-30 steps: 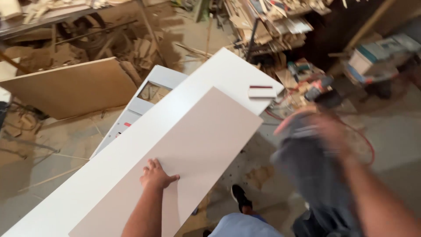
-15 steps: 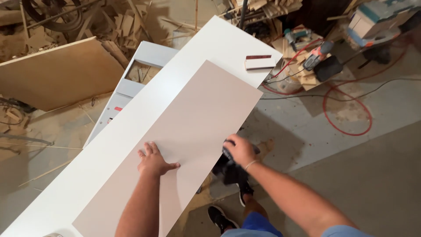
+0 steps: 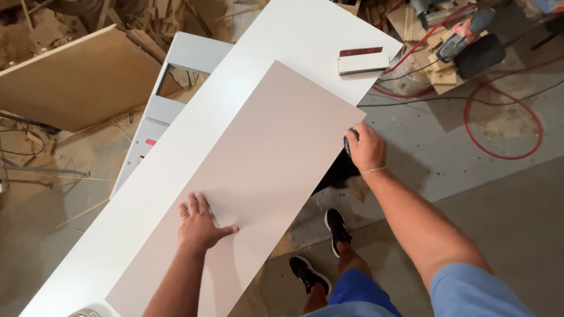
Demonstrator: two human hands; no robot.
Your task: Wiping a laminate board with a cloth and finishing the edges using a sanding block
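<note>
A long pale beige panel (image 3: 264, 158) lies flat on a larger white board (image 3: 305, 35). My left hand (image 3: 200, 223) presses flat on the panel's near part, fingers spread. My right hand (image 3: 365, 147) is closed around a dark cloth (image 3: 341, 167) and holds it against the panel's right edge, near its far corner. The rest of the cloth hangs down below the edge.
A small white block with a dark red top (image 3: 362, 60) lies on the white board's far end. A power tool (image 3: 467, 32) and red cable (image 3: 505, 123) lie on the floor at right. A plywood sheet (image 3: 76, 82) and wood scraps lie at left.
My right hand swung in from the right with the dark cloth and has slid along the panel's right edge toward the far corner. My left hand stays pressed on the panel.
</note>
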